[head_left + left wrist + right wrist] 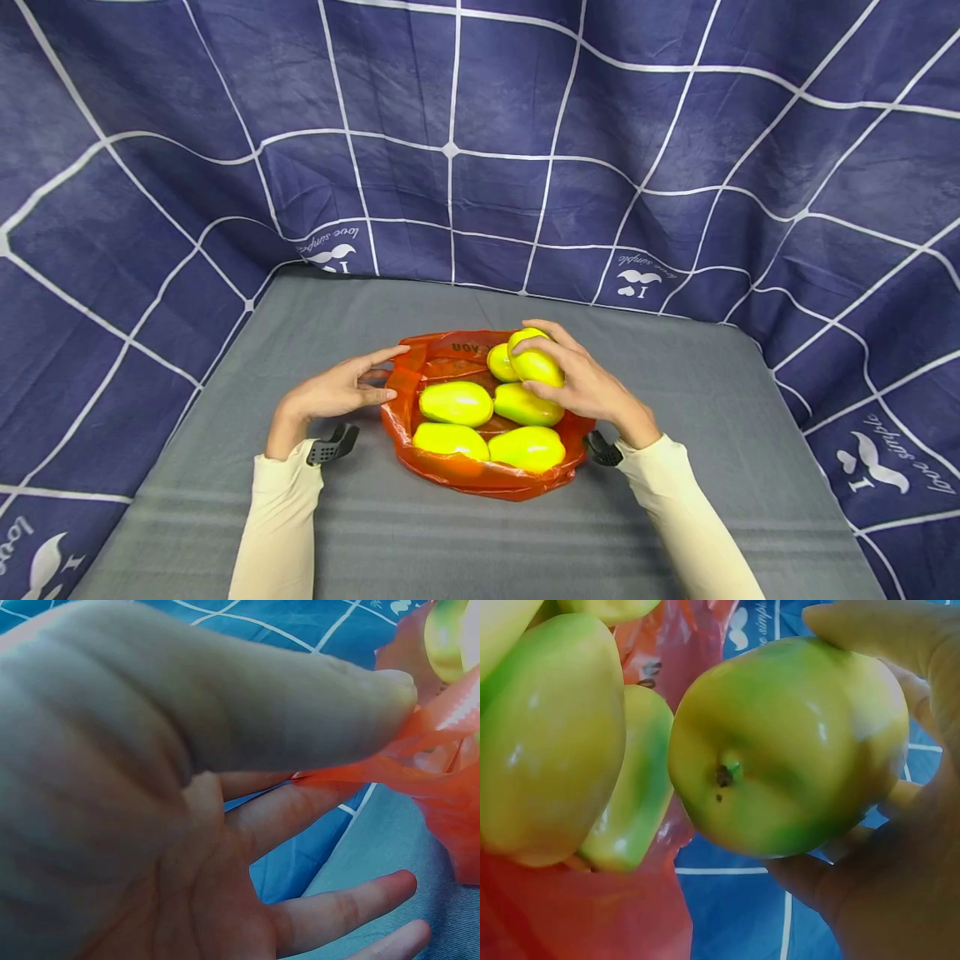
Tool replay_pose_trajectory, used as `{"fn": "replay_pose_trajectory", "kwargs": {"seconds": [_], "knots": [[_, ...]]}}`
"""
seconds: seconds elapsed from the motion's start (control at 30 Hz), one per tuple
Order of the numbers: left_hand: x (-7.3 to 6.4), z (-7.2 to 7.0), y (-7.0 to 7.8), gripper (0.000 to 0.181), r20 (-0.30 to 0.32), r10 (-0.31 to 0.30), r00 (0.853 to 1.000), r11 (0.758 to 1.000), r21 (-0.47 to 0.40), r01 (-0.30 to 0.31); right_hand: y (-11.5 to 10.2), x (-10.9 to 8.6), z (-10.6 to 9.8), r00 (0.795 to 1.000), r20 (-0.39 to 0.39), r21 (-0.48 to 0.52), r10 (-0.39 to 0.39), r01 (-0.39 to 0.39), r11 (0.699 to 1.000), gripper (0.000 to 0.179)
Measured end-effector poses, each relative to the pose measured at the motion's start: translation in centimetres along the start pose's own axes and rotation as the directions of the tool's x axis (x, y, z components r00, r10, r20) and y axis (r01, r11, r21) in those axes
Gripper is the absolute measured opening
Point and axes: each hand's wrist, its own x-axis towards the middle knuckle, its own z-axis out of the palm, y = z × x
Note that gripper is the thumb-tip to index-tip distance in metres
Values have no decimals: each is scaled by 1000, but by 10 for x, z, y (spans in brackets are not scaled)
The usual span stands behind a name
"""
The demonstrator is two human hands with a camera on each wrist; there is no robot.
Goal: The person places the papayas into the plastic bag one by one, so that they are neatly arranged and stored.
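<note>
A red plastic bag (513, 490) lies with its mouth spread wide, several yellow-green mangoes (456, 404) inside. My left hand (333, 390) pinches the bag's left edge between thumb and fingers; the left wrist view shows the red film (439, 769) running in under the thumb, with the lower fingers stretched out apart from it. With fingers and thumb around it, my right hand (588, 379) holds one mango (538, 360) above the bag's far right part. Close up in the right wrist view, that held mango (787, 750) turns its stem end toward the camera.
Grey cloth (360, 533) covers the surface under the bag. Blue curtains (495, 100) with white grid lines hang behind and on both sides. Dark cameras (333, 446) are strapped at both wrists.
</note>
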Motion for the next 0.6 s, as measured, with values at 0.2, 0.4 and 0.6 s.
{"fn": "replay_pose_trajectory", "kwargs": {"seconds": [0.2,0.4,0.6], "knots": [[1,0,0,76,-7,-13,1000,1000,6,13,3,11,5,1000,22,11,-11,11,1000,38],[2,0,-1,76,-10,-24,1000,1000,10,24,3,18,8,997,69,6,29,-29,1000,64],[2,0,-2,76,-8,-10,1000,1000,10,10,2,26,11,997,77,-3,31,-30,1000,62]]}}
